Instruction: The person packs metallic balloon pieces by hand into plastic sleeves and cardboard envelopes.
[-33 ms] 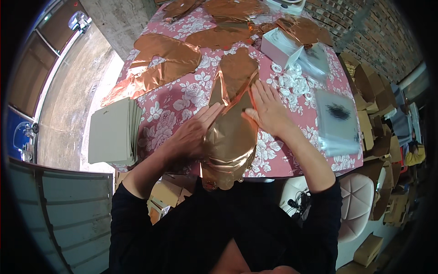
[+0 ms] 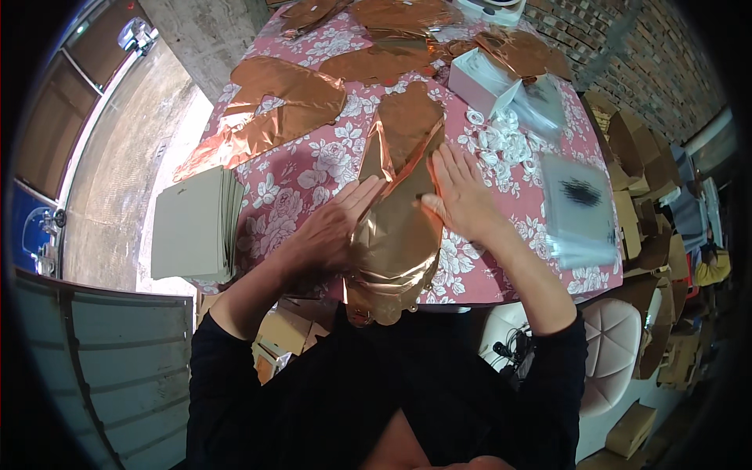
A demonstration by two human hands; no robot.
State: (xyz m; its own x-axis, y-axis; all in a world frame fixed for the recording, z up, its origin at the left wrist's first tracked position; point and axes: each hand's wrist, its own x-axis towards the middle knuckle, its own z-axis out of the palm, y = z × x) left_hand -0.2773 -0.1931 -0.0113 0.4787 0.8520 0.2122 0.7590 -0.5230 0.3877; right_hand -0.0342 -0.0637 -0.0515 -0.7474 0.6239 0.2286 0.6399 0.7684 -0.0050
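Note:
A flat copper foil balloon (image 2: 395,243) lies on the pink floral tablecloth (image 2: 305,180), its lower end hanging over the near table edge. My left hand (image 2: 333,227) lies flat on the balloon's left side with the fingers pointing up and to the right. On the balloon's upper right side my right hand (image 2: 462,196) presses down, palm flat and fingers spread. A folded upper flap of the balloon (image 2: 403,125) stands up between the two hands. Neither hand grips anything.
More copper foil balloons (image 2: 282,102) lie across the far half of the table. A white box (image 2: 482,78), a pile of small white rings (image 2: 501,141) and clear plastic bags (image 2: 583,207) sit at the right. Grey card sheets (image 2: 196,223) are stacked at the left, and a white chair (image 2: 611,352) stands below right.

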